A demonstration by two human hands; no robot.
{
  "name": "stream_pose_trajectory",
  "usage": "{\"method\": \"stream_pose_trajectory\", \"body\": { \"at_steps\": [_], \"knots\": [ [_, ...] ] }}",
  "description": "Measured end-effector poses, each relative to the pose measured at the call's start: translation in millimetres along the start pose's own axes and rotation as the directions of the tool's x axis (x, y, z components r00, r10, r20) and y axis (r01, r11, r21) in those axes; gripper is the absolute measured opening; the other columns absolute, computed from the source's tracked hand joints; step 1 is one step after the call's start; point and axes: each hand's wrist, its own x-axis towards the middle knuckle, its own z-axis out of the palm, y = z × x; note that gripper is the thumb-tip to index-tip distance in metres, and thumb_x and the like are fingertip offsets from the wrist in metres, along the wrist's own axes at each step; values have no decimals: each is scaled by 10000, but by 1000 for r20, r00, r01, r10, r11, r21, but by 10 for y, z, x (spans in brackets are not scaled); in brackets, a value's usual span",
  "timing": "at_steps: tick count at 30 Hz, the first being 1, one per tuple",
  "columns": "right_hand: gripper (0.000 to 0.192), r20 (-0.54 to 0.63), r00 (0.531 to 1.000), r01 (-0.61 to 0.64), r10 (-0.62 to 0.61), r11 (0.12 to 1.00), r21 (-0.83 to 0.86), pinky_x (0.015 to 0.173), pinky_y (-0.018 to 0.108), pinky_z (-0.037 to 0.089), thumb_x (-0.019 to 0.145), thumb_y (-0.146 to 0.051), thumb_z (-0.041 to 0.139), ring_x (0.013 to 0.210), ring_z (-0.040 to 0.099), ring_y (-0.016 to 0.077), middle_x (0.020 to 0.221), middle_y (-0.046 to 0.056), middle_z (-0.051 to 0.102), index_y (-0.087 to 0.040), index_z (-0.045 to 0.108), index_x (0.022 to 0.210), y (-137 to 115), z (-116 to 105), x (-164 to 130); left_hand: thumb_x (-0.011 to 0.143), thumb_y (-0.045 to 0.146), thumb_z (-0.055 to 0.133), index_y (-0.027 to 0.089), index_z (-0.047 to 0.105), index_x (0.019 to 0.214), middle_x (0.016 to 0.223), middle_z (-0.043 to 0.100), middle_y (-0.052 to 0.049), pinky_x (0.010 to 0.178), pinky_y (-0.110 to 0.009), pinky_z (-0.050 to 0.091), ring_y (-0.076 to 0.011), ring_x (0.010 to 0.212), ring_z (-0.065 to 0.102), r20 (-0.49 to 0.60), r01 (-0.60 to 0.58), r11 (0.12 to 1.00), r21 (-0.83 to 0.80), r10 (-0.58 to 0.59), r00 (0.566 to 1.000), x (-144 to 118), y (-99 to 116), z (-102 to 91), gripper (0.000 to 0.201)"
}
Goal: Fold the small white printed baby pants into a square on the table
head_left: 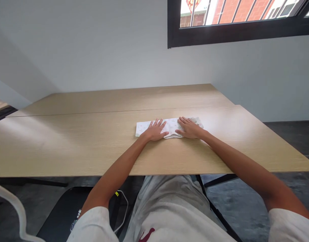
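Note:
A white cloth (172, 125) with a small faint print lies on the table, folded into a long flat strip. My left hand (156, 130) rests flat on its left half, fingers spread and pointing away from me. On the right half my right hand (189, 128) lies palm down, its fingers stretched out and the thumb toward the middle. Between the two thumbs the near edge of the cloth is slightly rumpled. The palms hide parts of the cloth.
The wooden table (68, 144) has a seam running across it, and its near edge is close to my body. A black chair (66, 211) stands below at the left, with a white cable (125, 208) beside it. Behind the table are a wall and a dark-framed window (174, 37).

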Motion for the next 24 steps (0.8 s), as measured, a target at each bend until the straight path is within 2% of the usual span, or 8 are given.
{"method": "stream_pose_trajectory", "body": {
  "at_steps": [4,7,10,14,19,24],
  "knots": [
    [792,-10,995,101,-101,995,-2,1220,521,151,1006,-563,269,1497,110,329,1600,212,155,8,270,1555,-153,-11,-12,995,398,218,116,113,1601,1665,25,-64,1250,-475,29,-231,1538,-34,-23,-144,989,-24,144,989,18,162,18,677],
    [795,-38,982,185,-183,981,58,1230,494,145,1028,-558,169,1504,92,288,1608,188,142,16,207,1576,-239,19,8,983,312,198,85,142,1591,1662,84,-68,1258,-437,55,-196,1540,25,-68,-166,986,-19,165,984,32,275,61,652],
    [909,-28,985,172,-170,980,97,1231,493,148,1009,-689,113,1502,101,302,1600,201,161,14,212,1577,-235,70,43,1014,414,138,102,143,1597,1660,91,-51,1257,-468,64,-220,1540,34,-73,-115,993,-25,112,991,18,308,88,661],
    [998,14,992,124,-125,989,78,1237,483,118,972,-765,71,1502,93,306,1604,199,135,14,207,1580,-136,94,65,990,630,115,177,107,1611,1661,37,-12,1247,-523,27,-257,1539,-24,-29,-8,1000,-14,7,1000,-16,223,78,768],
    [978,53,998,-19,17,999,28,1238,480,109,967,-748,121,1505,74,300,1612,181,111,7,180,1585,14,54,69,925,764,188,186,84,1615,1661,3,-48,1239,-533,16,-299,1533,-48,14,96,995,-20,-96,995,-39,60,44,906],
    [918,59,993,-103,104,995,-12,1233,483,116,974,-705,162,1505,80,298,1613,179,118,-21,187,1585,74,33,91,910,786,194,220,101,1615,1662,-17,-44,1228,-560,10,-318,1527,-77,6,144,989,-33,-144,990,-8,-61,14,909]
  ]
}}
